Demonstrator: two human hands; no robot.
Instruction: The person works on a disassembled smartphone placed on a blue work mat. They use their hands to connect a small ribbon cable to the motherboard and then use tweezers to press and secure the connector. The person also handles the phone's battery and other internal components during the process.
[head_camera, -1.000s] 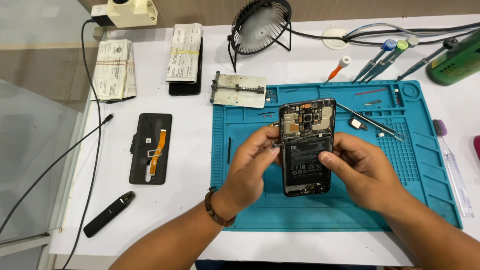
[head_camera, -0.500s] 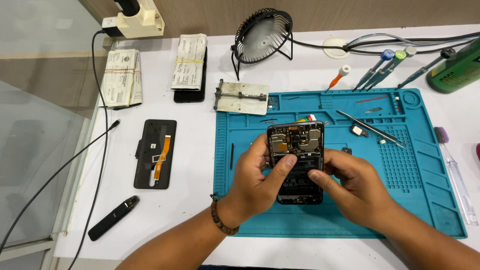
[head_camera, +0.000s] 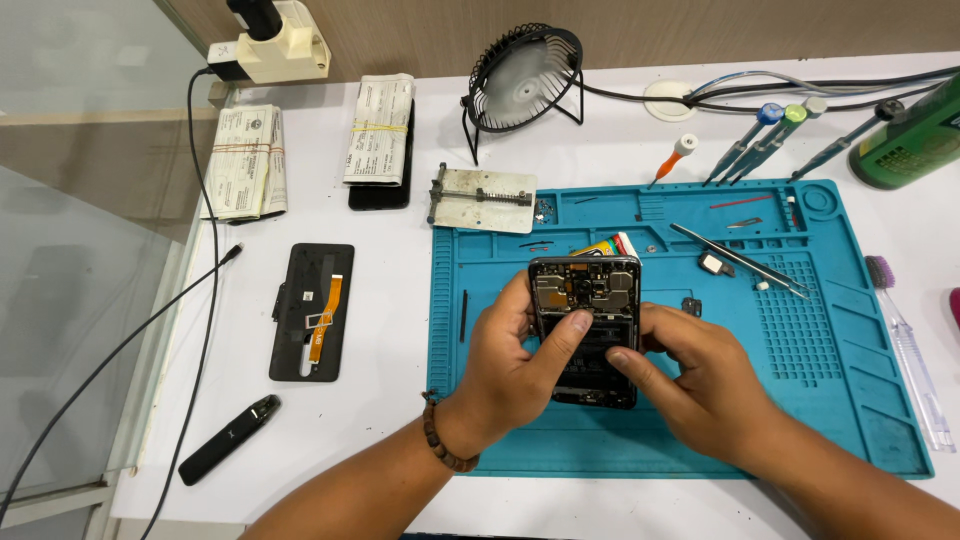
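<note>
Since the earlier frames the opened smartphone (head_camera: 585, 330) has been coming lower on the blue repair mat (head_camera: 860, 400), and both hands have been closing in over its middle, where before they were gripping it by the edges. The left hand (head_camera: 515, 365) is now wrapping around the phone's 9 o'clock edge, its thumb lying across the exposed board just below the camera end, while the right hand (head_camera: 700, 375) is cupping the 3 o'clock edge with its thumb pressing on the dark battery area – both hands are grasping the phone, which is sitting just above the centre of the mat.

As far as the work is showing, the back cover is already off and the internals are lying bare; the black frame part with an orange flex cable (head_camera: 312, 310) is resting on the white table (head_camera: 380, 420) at 9 o'clock from the phone, well apart. Tweezers (head_camera: 740, 260) are waiting at 2 o'clock on the mat, a metal board holder (head_camera: 483, 198) at 11 o'clock, and a row of screwdrivers (head_camera: 765, 140) farther out at 1 o'clock. My judgement – disassembly is partway along, with board and battery seemingly in place; whether any screws are out I cannot tell
</note>
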